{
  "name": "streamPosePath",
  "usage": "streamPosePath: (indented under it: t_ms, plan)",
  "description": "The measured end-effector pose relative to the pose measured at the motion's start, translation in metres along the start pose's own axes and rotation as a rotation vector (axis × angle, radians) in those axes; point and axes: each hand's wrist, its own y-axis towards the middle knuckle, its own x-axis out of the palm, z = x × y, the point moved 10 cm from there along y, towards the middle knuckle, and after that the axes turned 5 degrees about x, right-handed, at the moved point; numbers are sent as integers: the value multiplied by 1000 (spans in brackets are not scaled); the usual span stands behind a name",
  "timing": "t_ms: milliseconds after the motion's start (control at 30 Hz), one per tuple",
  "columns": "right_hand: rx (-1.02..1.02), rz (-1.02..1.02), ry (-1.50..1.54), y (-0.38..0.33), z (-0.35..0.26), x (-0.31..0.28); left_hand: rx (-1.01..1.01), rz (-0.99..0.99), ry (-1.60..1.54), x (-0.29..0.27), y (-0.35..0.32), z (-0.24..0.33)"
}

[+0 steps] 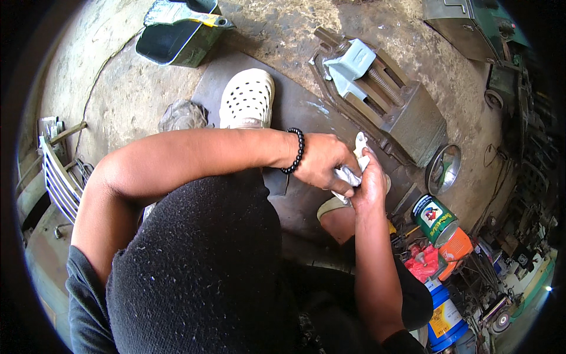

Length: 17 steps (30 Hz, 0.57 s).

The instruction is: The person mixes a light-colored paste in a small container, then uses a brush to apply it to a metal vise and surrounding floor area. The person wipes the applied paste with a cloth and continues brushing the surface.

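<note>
A person is crouching over a workshop floor, seen from above their own head. Both hands are meeting in front of the knees. The left hand point(321, 160), with a black bead bracelet point(296, 151) at the wrist, is closing over a crumpled white cloth point(351, 172), fingers curled down onto it. The right hand point(370, 184) is coming up from below and gripping the same cloth from the other side, so the two hands are pressing together around it. Most of the cloth is hidden between the palms; only a tip is poking out above and some folds in the middle, and whether anything is wrapped inside cannot be told.

Just beyond the hands a heavy grey machine vise point(377, 97) is sitting on a dark metal plate point(295, 106). A white perforated clog point(247, 97) is resting on that plate, its heel hidden behind the left forearm. The other foot is mostly covered by the right hand. A dark knee is filling the lower middle of the view. To the right, a green can point(433, 218) and a blue bucket point(445, 312) are standing among tangled clutter that is hard to make out. A green tray point(177, 38) is lying at the top left, partly cut off.
</note>
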Motion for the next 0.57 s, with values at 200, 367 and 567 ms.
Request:
streamPosePath:
  t_ms: [200, 367, 567]
  plan:
    - [-196, -80, -161, -13, -29, 11, -266, 325, -80, -37, -14, -24]
    - [-318, -233, -177, -24, -50, 25, -336, 505, 48, -60, -24, -28]
    - [-308, -347, -90, -30, -45, 33, -275, 475, 16, -58, -21, -19]
